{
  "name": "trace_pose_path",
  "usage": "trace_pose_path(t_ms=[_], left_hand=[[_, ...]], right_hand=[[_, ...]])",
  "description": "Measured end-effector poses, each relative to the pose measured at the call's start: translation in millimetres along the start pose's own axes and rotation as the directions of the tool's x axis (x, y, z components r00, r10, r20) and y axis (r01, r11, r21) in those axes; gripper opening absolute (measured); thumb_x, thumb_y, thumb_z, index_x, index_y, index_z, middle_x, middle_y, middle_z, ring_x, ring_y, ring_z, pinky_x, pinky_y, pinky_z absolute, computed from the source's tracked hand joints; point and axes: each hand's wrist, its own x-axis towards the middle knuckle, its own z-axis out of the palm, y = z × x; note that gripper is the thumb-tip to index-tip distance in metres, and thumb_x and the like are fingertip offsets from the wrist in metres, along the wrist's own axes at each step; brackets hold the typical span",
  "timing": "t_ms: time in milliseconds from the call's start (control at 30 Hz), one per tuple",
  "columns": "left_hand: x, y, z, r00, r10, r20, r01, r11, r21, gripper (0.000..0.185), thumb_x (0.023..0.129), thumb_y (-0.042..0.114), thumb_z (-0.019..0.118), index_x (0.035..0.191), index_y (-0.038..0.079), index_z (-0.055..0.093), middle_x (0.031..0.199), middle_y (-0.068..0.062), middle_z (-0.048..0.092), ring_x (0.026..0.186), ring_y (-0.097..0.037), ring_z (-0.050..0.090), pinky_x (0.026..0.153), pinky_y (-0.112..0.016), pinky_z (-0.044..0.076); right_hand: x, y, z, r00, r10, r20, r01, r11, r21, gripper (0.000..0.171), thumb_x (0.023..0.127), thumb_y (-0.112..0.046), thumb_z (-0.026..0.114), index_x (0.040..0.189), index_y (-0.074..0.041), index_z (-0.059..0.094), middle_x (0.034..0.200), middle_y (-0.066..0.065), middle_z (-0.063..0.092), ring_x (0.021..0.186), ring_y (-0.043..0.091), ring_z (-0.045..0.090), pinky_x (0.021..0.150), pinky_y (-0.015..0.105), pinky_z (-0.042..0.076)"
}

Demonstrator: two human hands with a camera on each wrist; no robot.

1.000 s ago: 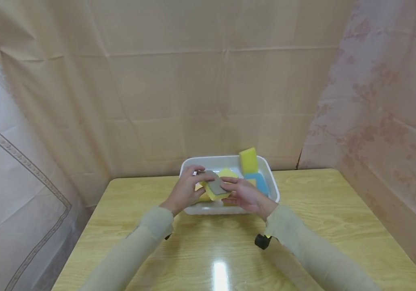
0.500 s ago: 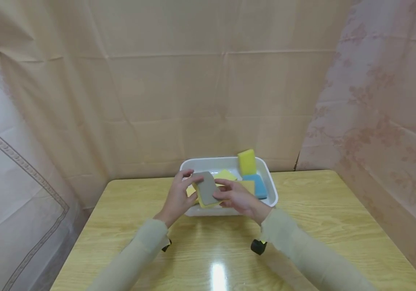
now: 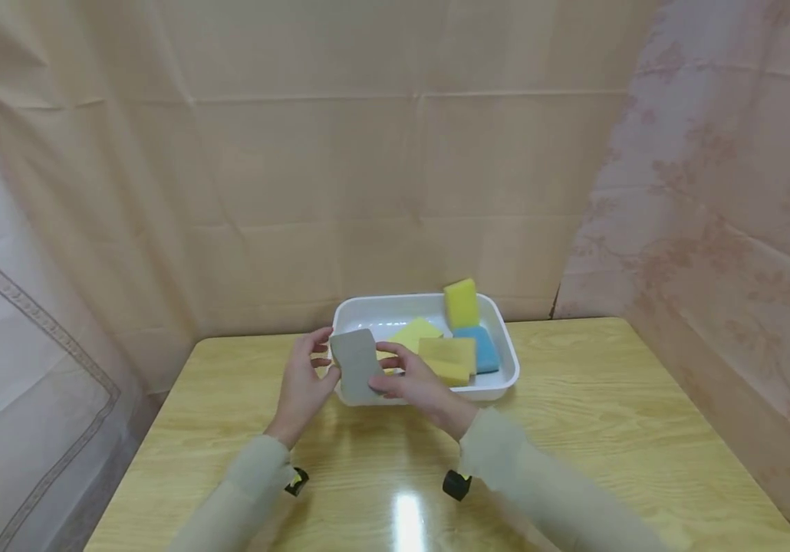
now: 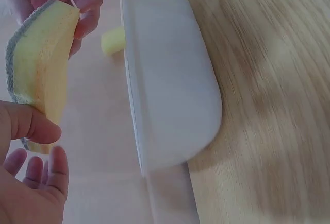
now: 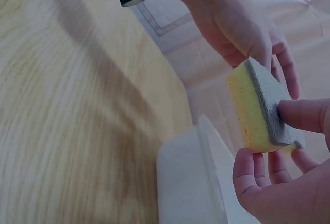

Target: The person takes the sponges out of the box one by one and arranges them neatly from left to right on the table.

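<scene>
A grey-and-yellow scrub sponge [image 3: 357, 366] with waisted sides is held up over the left end of a white tray [image 3: 384, 307], its grey side toward the head camera. My right hand [image 3: 429, 389] pinches its right edge, thumb on the grey face and fingers on the yellow foam in the right wrist view. At the opposite edge my left hand [image 3: 301, 389] holds the sponge [image 4: 49, 54], its thumb against the yellow foam in the left wrist view; its other fingers are spread around that end.
Inside the tray lie a light yellow sponge [image 3: 419, 331], yellow sponges [image 3: 446, 351] overlapping near the front, and a blue sponge [image 3: 486, 353]. One bright yellow sponge [image 3: 462, 304] leans upright on the back rim. The wooden table [image 3: 588, 429] meets a hanging cloth [image 3: 284, 192] behind.
Both hands have carried the sponge left and slightly toward me, from over the tray's middle to its left end. Its grey face has turned more upright, uncovering the yellow sponges in the tray.
</scene>
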Motion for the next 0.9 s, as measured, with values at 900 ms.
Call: trace_pose_path(t_ms=[900], left_hand=[[-46.9, -29.9, -106.9, 0.944, -0.311, 0.106, 0.263, 0.908, 0.325, 0.044, 0.101, 0.014, 0.063, 0.142, 0.0, 0.054, 0.131, -0.024, 0.062, 0.107, -0.037, 0.065, 0.085, -0.048, 0.058]], right_hand=[[15.8, 35.5, 108.2, 0.978, 0.077, 0.196, -0.1, 0.989, 0.108, 0.052, 0.096, -0.005, 0.065, 0.145, 0.0, 0.049, 0.124, 0.009, 0.064, 0.107, 0.023, 0.066, 0.097, 0.046, 0.054]])
